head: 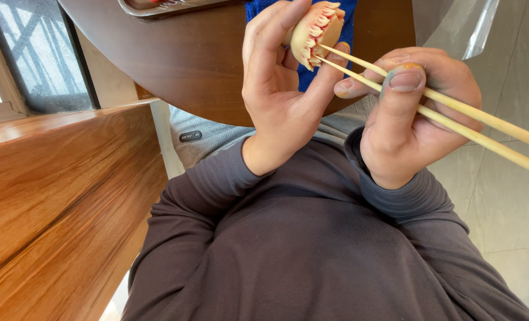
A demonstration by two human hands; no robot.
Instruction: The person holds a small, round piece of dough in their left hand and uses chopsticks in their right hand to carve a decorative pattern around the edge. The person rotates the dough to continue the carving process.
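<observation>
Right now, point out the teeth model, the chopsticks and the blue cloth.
teeth model [319,31]: head view, on its row of teeth.
chopsticks [490,132]: head view, mid-shaft right of the hand.
blue cloth [303,76]: head view, strip showing between fingers.

The chopsticks [454,113] run off the right edge, so their far ends are out of sight, and part of their length is covered by the right hand [413,113]. The left hand [282,89] hides the back of the tooth model [316,32]. The top edge cuts off the tray [169,7] and the blue cloth [258,9].
</observation>
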